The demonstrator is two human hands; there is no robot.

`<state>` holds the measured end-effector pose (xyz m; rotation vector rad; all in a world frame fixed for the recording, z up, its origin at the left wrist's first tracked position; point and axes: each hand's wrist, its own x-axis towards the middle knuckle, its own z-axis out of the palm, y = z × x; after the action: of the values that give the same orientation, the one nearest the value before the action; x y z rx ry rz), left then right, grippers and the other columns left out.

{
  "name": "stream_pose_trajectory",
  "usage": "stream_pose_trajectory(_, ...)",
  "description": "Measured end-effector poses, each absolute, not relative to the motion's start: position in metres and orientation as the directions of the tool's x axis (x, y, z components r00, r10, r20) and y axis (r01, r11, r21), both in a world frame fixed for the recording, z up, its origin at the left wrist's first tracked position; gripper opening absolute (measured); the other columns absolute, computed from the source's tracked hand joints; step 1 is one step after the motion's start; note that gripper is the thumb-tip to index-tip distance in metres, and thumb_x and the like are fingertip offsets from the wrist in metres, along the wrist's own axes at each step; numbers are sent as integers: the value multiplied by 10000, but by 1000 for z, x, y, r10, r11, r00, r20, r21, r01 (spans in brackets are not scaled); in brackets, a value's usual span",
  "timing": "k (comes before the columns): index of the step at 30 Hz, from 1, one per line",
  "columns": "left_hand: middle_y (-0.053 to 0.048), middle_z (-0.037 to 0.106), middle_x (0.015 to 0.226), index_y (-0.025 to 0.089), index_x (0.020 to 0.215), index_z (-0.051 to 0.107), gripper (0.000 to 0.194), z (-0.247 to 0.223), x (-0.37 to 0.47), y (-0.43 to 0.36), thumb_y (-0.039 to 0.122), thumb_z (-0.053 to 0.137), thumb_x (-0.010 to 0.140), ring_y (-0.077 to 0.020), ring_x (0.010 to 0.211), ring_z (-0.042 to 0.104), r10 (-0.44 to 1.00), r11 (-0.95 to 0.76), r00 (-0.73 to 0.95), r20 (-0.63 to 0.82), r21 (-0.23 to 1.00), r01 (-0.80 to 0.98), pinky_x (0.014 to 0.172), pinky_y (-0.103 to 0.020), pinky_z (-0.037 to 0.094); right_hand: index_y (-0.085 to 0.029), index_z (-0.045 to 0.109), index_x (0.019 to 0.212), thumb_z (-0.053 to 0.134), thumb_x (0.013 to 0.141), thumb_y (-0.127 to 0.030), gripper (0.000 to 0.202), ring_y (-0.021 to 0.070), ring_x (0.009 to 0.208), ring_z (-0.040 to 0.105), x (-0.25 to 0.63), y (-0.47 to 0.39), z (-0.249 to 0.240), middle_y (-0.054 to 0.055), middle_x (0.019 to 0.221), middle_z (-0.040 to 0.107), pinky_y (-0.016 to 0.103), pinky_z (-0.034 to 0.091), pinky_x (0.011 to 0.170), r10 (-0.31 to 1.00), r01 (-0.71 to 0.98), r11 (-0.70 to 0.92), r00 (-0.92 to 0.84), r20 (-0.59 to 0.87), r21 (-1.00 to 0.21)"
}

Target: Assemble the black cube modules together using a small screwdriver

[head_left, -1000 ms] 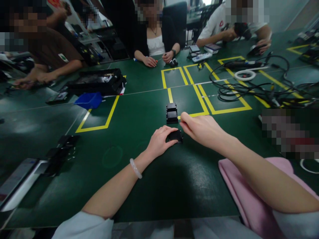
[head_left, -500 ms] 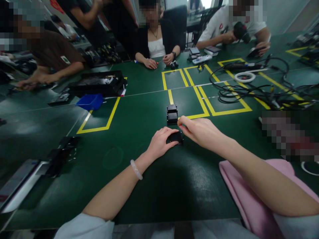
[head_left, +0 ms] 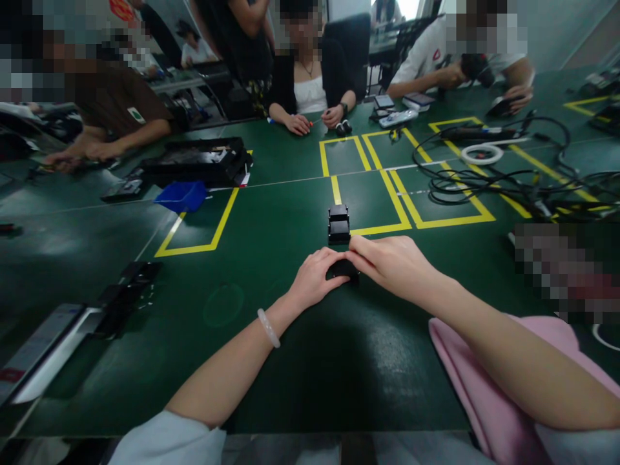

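Note:
In the head view, my left hand [head_left: 316, 278] grips a small black block-like part [head_left: 345, 270] on the green table, thumb on the near side and fingers on the far side. My right hand [head_left: 390, 263] is closed in a pinch at the far right edge of that part, its fingertips close to my left fingers. Whatever sits in the pinch is hidden or too small to make out. Just beyond both hands stand two similar black parts [head_left: 338, 225], one behind the other.
Yellow tape outlines [head_left: 382, 228] mark the green table [head_left: 271, 361]. A blue scoop-like tray [head_left: 181, 196] and a black bin [head_left: 203, 161] lie left. Black cables [head_left: 465, 190] spread at right, near a pink cloth [head_left: 455, 342]. Co-workers [head_left: 310, 90] sit across the table.
My right hand has come down and slightly left, so its fingertips now meet the black part beside my left fingers. My left hand keeps its hold. The whole view has shifted slightly.

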<state>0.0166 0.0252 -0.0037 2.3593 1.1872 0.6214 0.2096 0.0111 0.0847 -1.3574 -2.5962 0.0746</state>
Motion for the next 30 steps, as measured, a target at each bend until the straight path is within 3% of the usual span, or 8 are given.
stream_pose_trajectory(3,-51,588,1094,236,1166,566,366,-3,17,25,359,630,827,-224,1025,536,823,-542,532,201,561,626,902,-382,439,-191,555,895,266,967,-437,387,146,575,583,209,11,83,26,682,665,259,181,522,854,853,512,-494,164,-97)
stream_pose_trajectory(11,-49,581,1101,248,1203,542,399,0,16,24,358,627,829,-222,1039,532,822,-535,537,187,575,619,911,-376,436,-178,536,983,297,968,-330,283,152,585,603,211,15,80,34,723,679,256,208,519,868,867,490,-473,153,-98)
stream_pose_trajectory(19,-53,581,1098,241,1200,540,399,-1,14,24,372,620,831,-220,1041,535,819,-538,541,193,586,606,927,-373,432,-188,510,987,308,965,-296,230,157,647,632,214,18,77,31,805,692,252,258,542,808,797,584,-552,206,-154)
stream_pose_trajectory(26,-47,579,1096,234,1194,541,398,-1,14,24,359,630,827,-214,1039,531,818,-540,542,193,584,607,911,-359,431,-205,533,883,309,961,-372,290,152,552,602,210,13,77,3,661,657,258,203,500,853,874,483,-453,260,-60)
stream_pose_trajectory(30,-49,579,1092,235,1194,541,398,-1,14,24,362,628,828,-218,1037,530,819,-539,541,194,583,608,909,-363,431,-210,539,938,306,962,-358,277,158,545,603,208,13,74,-2,655,657,256,208,494,859,876,478,-450,245,-64)
